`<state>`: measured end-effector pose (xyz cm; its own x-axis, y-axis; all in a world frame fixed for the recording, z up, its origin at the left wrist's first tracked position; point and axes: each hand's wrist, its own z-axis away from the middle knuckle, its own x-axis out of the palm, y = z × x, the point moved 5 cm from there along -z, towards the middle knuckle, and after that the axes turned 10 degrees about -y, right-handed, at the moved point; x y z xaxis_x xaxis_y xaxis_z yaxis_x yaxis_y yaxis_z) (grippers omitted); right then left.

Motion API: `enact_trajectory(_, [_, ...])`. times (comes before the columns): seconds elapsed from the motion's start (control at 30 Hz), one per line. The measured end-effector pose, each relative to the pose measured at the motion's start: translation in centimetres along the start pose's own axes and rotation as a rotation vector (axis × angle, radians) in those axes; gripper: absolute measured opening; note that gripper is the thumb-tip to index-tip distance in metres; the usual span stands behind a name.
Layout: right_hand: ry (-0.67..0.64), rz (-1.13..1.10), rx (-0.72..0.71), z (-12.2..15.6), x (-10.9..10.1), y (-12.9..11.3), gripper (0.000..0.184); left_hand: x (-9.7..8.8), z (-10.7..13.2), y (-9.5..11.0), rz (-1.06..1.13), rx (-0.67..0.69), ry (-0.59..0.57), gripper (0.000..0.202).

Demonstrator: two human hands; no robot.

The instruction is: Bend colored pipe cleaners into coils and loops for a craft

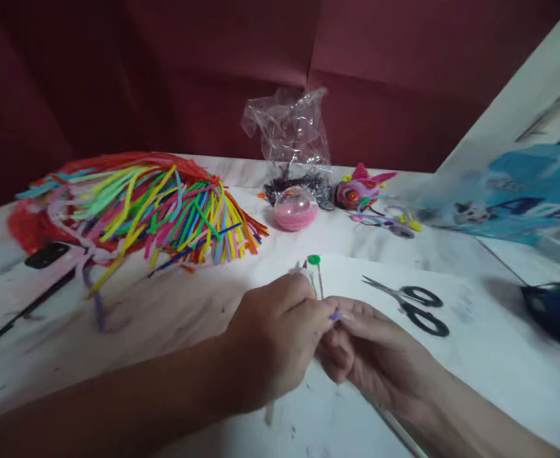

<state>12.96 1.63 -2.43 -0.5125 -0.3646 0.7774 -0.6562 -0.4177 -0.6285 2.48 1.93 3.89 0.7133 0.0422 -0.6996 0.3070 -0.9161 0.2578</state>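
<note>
My left hand (pixel 273 337) and my right hand (pixel 375 353) meet low in the middle of the white table (pixel 175 305), fingers pinched together. Between them shows a small purple bit (pixel 336 315), probably a pipe cleaner end. A thin stick with a green round head (pixel 314 260) rises just above my left fingers; which hand grips it I cannot tell. A pale stick pokes out under my left hand. Black-handled scissors (pixel 411 304) lie on a white sheet to the right of my hands.
A big heap of colourful pipe cleaners (pixel 141 210) lies at the left. Behind stand a pink clear-domed ball (pixel 296 208), a crumpled clear bag (pixel 289 133) and a pink pipe-cleaner figure (pixel 361 187). A blue printed sheet (pixel 513 184) slants at right. A dark red wall is behind.
</note>
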Motion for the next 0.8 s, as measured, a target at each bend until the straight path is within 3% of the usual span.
enact_trajectory(0.33, [-0.008, -0.012, 0.012, -0.25, 0.55, 0.32, 0.012, 0.19, 0.35, -0.31, 0.017, -0.002, 0.010, 0.018])
enact_trajectory(0.8, [0.011, 0.052, 0.010, 0.25, 0.36, 0.11, 0.020, 0.27, -0.08, -0.34, 0.048, -0.028, -0.108, 0.023])
